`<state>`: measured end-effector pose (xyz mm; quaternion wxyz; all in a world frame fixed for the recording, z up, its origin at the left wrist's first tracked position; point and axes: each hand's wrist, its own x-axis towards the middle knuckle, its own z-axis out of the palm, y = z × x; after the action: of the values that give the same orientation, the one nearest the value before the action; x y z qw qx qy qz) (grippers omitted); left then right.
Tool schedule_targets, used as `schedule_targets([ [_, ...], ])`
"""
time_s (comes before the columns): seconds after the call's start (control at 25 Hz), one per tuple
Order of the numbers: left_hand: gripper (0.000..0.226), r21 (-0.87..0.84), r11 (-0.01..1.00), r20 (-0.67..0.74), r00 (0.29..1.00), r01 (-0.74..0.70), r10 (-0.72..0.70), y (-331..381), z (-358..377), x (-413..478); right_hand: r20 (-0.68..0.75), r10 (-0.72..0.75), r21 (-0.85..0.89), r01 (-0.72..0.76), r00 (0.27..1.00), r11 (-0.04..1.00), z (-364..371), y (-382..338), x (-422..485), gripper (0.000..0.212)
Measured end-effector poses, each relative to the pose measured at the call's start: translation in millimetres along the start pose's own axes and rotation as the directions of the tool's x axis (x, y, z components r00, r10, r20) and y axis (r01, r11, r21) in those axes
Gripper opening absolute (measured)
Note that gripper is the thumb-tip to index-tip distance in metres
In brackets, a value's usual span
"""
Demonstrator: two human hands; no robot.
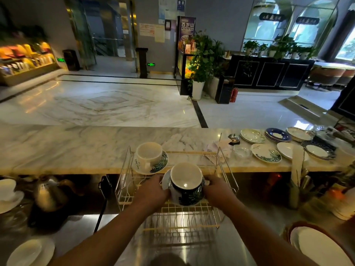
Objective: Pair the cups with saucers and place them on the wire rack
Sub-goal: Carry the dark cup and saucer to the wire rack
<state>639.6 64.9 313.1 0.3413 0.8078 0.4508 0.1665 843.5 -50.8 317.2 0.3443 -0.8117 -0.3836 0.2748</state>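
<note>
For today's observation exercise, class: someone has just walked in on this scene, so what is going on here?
A person is setting a dark leaf-patterned cup on its saucer onto the wire rack, with the left hand and right hand gripping it from either side. A white cup and saucer pair already sits at the rack's far left. More loose saucers wait on the marble counter to the right.

A dark leaf-patterned cup (186,186) on its saucer (165,181) is held tilted over the wire rack (172,212). A white cup-and-saucer pair (150,158) is seated at the rack's far left.
</note>
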Motion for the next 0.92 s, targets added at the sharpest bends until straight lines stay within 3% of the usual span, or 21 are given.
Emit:
schedule_targets([
  [0.12, 0.023, -0.028, 0.999, -0.02, 1.0, 0.017, -0.017, 3, 6, 10, 0.016, -0.011, -0.021, 0.012, 1.0, 1.0, -4, 2, 17, 0.041],
  [0.24, 0.019, -0.021, 0.999, -0.012, 0.999, 0.041, -0.041, 2, 10, 17, 0.034, -0.012, -0.044, 0.013, 0.999, 0.999, -5, 2, 29, 0.044],
  [0.68, 0.021, -0.001, 1.0, -0.031, 1.0, 0.007, -0.007, -6, 13, 23, 0.055, 0.007, -0.049, -0.004, 0.998, 0.999, 3, 5, 41, 0.044],
  [0.92, 0.041, 0.173, 0.98, -0.109, 0.987, -0.096, 0.116, -17, 16, 10, -0.025, -0.139, -0.156, 0.133, 0.99, 0.979, 7, 6, 16, 0.041],
])
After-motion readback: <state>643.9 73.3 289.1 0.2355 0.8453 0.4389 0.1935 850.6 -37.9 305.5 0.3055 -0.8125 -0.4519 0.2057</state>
